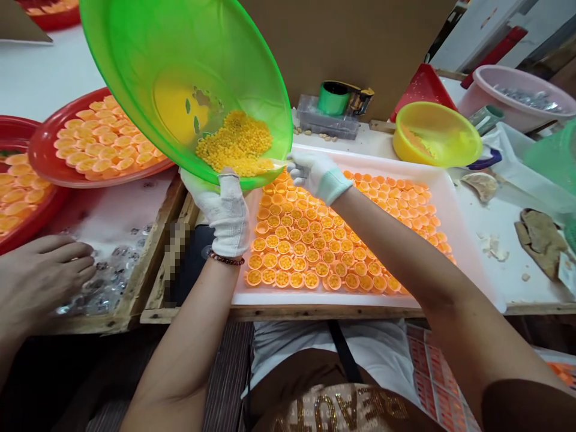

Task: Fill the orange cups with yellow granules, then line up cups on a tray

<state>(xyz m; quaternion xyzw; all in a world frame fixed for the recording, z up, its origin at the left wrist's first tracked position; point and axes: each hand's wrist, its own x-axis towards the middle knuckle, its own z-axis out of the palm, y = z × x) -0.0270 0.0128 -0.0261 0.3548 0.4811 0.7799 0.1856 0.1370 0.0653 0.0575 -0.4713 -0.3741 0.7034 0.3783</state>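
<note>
Your gloved left hand point(222, 210) grips the rim of the smooth green plastic basin point(211, 48), upper left of the frame, thumb inside, tilting it, seemingly so the grainy yellow beads point(243, 141) pool low. Your right hand point(315, 173), in knit fabric, curls its fingers nearly closed on what may be a clear scoop point(276, 164). Centre frame, the shallow tray point(333, 298) keeps round orange cups point(317, 243) packed together.

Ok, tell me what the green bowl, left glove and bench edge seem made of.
Green bowl: likely plastic, smooth and translucent; light glows through its wall.

Left glove: probably knitted cotton or a synthetic blend, matte white; knit texture shows.

Bench edge: apparently wood, rough and unpainted, brown with dark spots.
</note>
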